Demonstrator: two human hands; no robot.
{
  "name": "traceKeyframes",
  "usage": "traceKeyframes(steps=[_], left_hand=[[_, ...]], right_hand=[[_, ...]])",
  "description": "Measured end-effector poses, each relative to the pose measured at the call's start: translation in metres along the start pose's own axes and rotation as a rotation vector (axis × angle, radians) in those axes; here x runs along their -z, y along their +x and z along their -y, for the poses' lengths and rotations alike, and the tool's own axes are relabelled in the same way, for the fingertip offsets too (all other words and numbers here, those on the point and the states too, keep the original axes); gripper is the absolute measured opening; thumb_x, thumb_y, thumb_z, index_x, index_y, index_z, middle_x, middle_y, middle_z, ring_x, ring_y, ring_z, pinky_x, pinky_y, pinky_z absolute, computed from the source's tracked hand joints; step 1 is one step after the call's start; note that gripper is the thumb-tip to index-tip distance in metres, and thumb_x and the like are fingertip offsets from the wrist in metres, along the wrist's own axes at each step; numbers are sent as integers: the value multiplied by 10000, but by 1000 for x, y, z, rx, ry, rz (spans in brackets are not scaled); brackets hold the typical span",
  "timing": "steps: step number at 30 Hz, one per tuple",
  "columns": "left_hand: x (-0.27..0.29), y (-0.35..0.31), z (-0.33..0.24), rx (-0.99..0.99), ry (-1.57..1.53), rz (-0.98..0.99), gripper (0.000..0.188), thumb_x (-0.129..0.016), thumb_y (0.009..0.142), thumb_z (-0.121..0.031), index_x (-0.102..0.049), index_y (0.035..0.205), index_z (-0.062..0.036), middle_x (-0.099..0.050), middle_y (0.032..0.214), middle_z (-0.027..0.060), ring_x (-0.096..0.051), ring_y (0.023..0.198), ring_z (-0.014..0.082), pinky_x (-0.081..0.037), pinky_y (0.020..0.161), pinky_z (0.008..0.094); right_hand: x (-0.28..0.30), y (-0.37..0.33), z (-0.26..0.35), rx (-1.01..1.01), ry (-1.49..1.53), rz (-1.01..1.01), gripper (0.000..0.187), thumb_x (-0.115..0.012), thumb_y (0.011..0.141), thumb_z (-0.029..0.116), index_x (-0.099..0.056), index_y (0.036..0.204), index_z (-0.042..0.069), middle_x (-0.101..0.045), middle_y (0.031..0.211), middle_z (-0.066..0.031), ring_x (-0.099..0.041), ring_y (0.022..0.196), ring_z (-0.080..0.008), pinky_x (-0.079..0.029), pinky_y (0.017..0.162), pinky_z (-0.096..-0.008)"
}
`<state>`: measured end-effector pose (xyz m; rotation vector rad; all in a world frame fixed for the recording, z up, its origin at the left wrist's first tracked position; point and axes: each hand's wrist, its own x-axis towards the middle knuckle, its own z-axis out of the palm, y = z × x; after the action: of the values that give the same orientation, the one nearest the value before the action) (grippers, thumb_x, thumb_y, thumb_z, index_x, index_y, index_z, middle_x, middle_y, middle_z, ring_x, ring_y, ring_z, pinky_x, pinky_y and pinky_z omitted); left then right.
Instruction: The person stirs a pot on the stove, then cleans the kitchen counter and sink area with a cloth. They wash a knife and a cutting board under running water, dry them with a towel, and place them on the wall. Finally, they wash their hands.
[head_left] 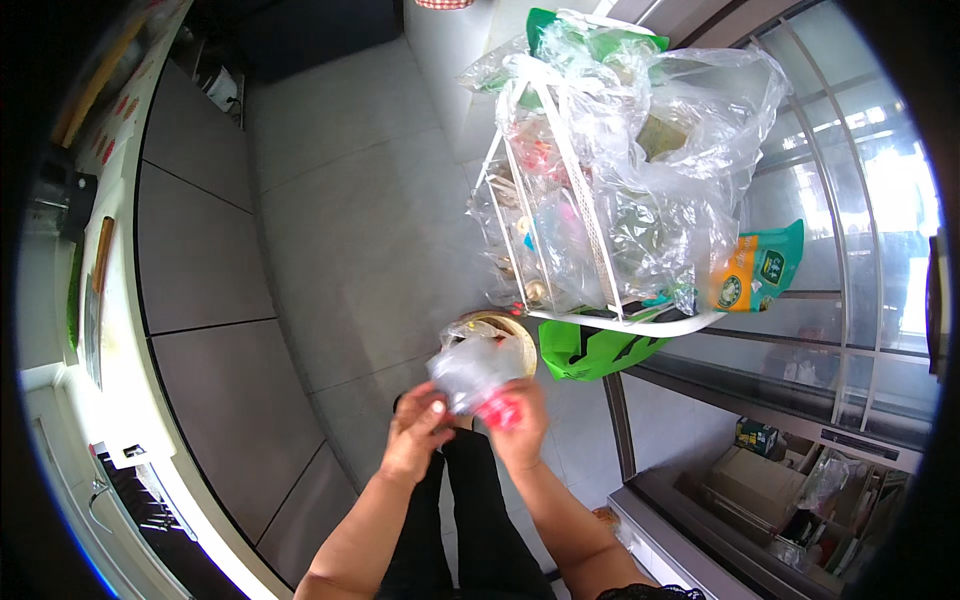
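Note:
In front of my legs I hold a clear plastic bag point(468, 372) with a bright red part at its lower right. My right hand point(522, 432) is closed round the red part, its fingers partly hidden and smeared by motion. My left hand point(412, 436) is closed at the bag's left edge, thumb uppermost. Just beyond the bag, on the floor, stands a round bin point(522, 340) with a yellowish rim. Some crumpled plastic shows in it, and the bag hides much of its opening.
Right of the bin is a white wire rack point(672, 326) heaped with clear plastic bags point(690, 190). A green bag point(598, 350) hangs below it, and a teal and orange pouch point(756, 268) leans at its side. An open drawer point(760, 485) is at lower right. A counter point(120, 250) with a knife point(98, 290) runs along the left.

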<state>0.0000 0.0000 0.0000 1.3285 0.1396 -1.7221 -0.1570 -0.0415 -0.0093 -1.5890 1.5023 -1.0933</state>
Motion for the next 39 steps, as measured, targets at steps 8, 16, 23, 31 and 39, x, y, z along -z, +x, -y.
traceKeyframes(steps=[8, 16, 23, 31, 39], left_hand=[[-31, 46, 38, 170, 62, 413, 415, -580, 741, 31, -599, 1155, 43, -658, 1087, 123, -634, 1008, 215, -487, 913, 331], [-98, 73, 28, 291, 148, 902, 623, -706, 703, -118, -507, 1283, -7, -567, 1259, 102, -529, 1180, 225, -375, 1037, 380], [-166, 119, 76, -139, 1329, 618, 607, -535, 832, -186, -364, 1415, -175, -631, 1131, 165, -616, 1037, 277, -466, 874, 419], [-187, 101, 107, -57, 1901, 570, 654, -473, 851, -132, -259, 1464, -210, -650, 1077, 187, -649, 959, 346, -518, 785, 463], [-177, 107, 91, -69, 1773, 593, 638, -535, 878, -268, -269, 1458, -259, -610, 1169, 159, -596, 1071, 331, -487, 869, 456]], right_hand=[[64, -17, -6, -523, 400, -30, 627, -843, 656, 136, -494, 1173, 80, -503, 1137, -53, -532, 1027, -194, -496, 836, -319], [156, 3, -42, -524, 401, 346, 511, -684, 815, 58, -495, 1290, 77, -565, 1230, -75, -528, 1144, -185, -444, 950, -333], [153, 101, -69, 195, -650, -132, 272, -621, 755, 100, -620, 1021, 41, -603, 970, -158, -580, 904, -373, -474, 756, -461], [149, 131, -139, 80, -918, 267, 194, -553, 856, 189, -631, 940, 32, -637, 905, -192, -607, 860, -359, -474, 788, -457], [166, 136, -167, -64, -679, 443, 191, -532, 877, 177, -617, 943, 19, -639, 913, -185, -624, 864, -340, -492, 765, -460]])
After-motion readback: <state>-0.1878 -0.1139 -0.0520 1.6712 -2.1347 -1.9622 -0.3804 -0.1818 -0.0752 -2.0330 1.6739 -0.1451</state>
